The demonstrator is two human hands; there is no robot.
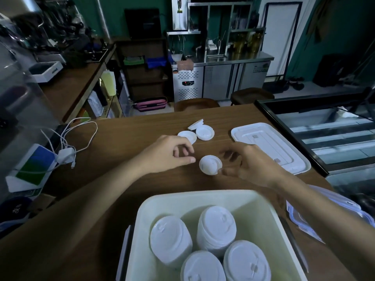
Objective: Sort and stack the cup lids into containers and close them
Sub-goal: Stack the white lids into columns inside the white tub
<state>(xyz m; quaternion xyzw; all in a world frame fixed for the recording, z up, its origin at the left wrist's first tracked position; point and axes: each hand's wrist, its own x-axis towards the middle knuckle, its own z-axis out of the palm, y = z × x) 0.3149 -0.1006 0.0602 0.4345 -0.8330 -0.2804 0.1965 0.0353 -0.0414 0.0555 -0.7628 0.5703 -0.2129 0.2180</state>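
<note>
A white bin [261, 205] at the near table edge holds several stacks of white cup lids [216, 226]. A small pile of lids [210, 164] lies on the wooden table between my hands. My left hand [170, 153] hovers just left of it with loosely curled fingers, holding nothing. My right hand [249, 163] is just right of the pile, blurred, thumb near its edge, fingers spread. Three loose lids [205, 132] lie farther back. The flat white container lid [269, 145] rests at the right.
A clear lid with blue clips [332, 216] lies under my right forearm. At the left sit a white charger with cables [66, 155] and a blue-green box [33, 165]. A glass display case [328, 128] borders the table's right side.
</note>
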